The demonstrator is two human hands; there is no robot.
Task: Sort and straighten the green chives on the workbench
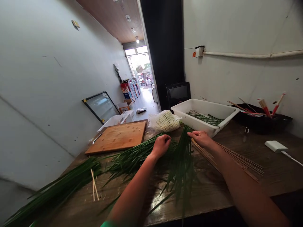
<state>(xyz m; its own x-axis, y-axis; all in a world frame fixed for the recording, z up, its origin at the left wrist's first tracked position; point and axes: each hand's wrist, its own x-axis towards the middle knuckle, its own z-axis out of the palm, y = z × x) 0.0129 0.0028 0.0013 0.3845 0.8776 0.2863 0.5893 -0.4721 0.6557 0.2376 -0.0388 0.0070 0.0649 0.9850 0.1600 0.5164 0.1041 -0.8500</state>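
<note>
Long green leaves (pixel 132 156) lie spread over the dark wooden table (pixel 213 186). My left hand (pixel 161 145) is curled closed on the leaves at the middle of the heap. My right hand (pixel 201 138) pinches the top of a separate bunch of leaves (pixel 182 164) that hangs toward me. Under my right forearm lies a bundle of thin bamboo skewers (pixel 239 159).
A wooden cutting board (pixel 118 137) lies at the left, a white mesh bag (pixel 164 121) behind the leaves, a white tub (pixel 204 115) holding some leaves at the back, a black tray (pixel 262 119) of sticks at the right. Two loose skewers (pixel 94 186) and a white charger (pixel 276 146) rest on the table.
</note>
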